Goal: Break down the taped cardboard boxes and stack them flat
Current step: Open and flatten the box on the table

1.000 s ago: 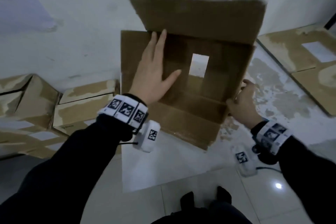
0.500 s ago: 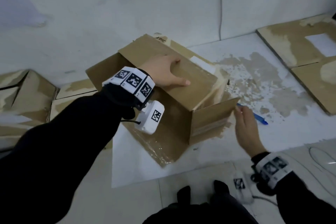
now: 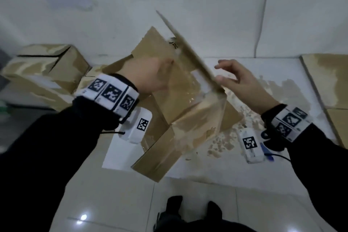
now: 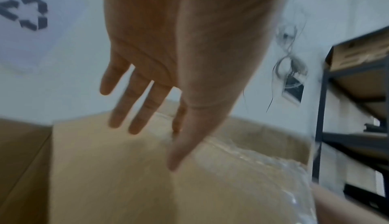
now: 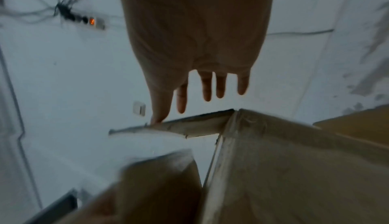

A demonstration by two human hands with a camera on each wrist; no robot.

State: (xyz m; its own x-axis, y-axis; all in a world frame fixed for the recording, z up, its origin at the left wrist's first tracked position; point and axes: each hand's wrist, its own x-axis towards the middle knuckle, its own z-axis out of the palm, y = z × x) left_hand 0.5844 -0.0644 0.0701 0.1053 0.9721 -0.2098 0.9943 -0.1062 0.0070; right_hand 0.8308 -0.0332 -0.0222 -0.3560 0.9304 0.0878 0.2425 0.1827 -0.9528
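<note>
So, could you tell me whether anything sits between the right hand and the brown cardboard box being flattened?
Nothing visible does. The right hand is already at the brown cardboard box, its thumb touching the edge of the raised flap; the left hand rests on the box too.

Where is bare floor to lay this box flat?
Free: the white sheet right of the box, before the flattened cardboard at the far right, apart from a blue pen near the right hand; also the tiles in front. Crowded: left, behind the left hand, taped boxes.
</note>
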